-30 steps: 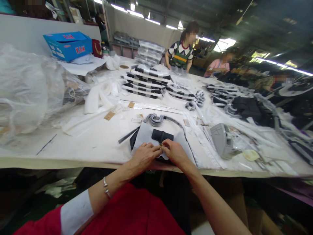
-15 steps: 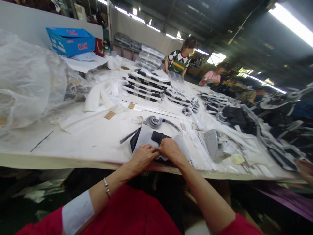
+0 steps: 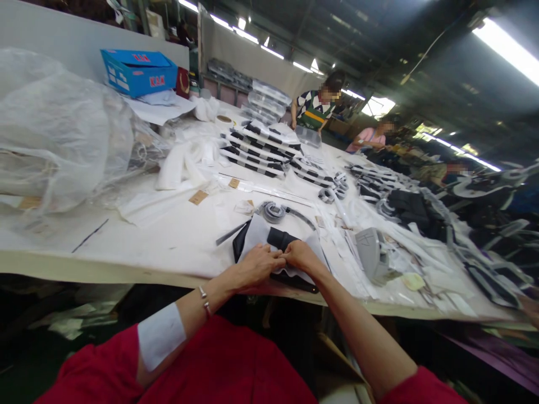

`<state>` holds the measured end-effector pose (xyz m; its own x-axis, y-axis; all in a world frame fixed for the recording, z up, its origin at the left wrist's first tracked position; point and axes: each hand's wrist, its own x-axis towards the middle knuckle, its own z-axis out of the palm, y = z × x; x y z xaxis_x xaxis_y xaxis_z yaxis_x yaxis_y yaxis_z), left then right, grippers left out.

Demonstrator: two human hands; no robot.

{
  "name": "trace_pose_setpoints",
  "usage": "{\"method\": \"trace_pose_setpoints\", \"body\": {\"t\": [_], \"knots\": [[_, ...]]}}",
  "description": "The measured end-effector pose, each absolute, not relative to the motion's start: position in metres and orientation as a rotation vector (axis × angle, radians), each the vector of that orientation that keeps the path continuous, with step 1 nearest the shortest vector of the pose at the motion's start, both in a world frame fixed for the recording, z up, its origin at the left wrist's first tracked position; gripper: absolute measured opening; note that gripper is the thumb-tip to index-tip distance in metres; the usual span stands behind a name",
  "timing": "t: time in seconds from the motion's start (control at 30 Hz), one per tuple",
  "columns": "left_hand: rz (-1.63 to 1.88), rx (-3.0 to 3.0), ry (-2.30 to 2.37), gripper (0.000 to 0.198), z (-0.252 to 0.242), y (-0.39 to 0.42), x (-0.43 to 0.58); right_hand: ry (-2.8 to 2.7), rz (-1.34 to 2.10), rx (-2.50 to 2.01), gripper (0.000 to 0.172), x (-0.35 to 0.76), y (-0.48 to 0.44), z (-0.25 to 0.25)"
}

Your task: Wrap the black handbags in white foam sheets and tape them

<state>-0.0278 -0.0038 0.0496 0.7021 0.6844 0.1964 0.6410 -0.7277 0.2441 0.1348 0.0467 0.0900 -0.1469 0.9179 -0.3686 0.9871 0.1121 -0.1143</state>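
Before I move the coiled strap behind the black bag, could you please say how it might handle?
The coiled strap is probably flexible, since it bends into tight loops. Its glossy surface suggests it may slip a little. It might also unwind when lifted, being wound in a coil.

Fingertips of left grip (image 3: 257, 266) and right grip (image 3: 302, 257) meet over black bag (image 3: 295, 281); whatever lies between them is covered, pinch or touch unclear. Bag's front partly hidden by white sheet (image 3: 254, 234) and both grips. Red sleeves (image 3: 425, 387) cut by bottom edge. Plastic sack (image 3: 63, 123) runs off left edge, contents hazy. Brown tags (image 3: 198, 197) on desk (image 3: 138, 247): print too small to read. Co-worker in patterned top (image 3: 312, 112): lower body behind desk. Person far right (image 3: 435, 173): blurred. Someone's arm (image 3: 531, 310) at right edge: only a sliver. Clutter under desk (image 3: 67, 322): too dark to sort.
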Motion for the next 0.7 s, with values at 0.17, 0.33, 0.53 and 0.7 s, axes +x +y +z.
{"method": "trace_pose_setpoints", "body": {"t": [0.17, 0.33, 0.53, 0.7], "knots": [[0.504, 2.78, 1.034, 0.025, 0.039, -0.004, -0.03, 2.216, -0.436, 1.949, 0.017, 0.137, 0.04, 0.086], [0.508, 2.771, 0.948, 0.042, 0.034, 0.0, -0.036, 2.237, -0.348, 1.949, 0.021, 0.132, 0.039, 0.086], [0.36, 2.636, 1.044, 0.046, 0.043, 0.0, -0.041, 2.251, -0.328, 1.798, 0.02, 0.13, 0.041, 0.089], [0.29, 2.628, 1.1, 0.041, 0.049, -0.002, -0.04, 2.422, -0.286, 1.526, 0.019, 0.133, 0.037, 0.099]]}}
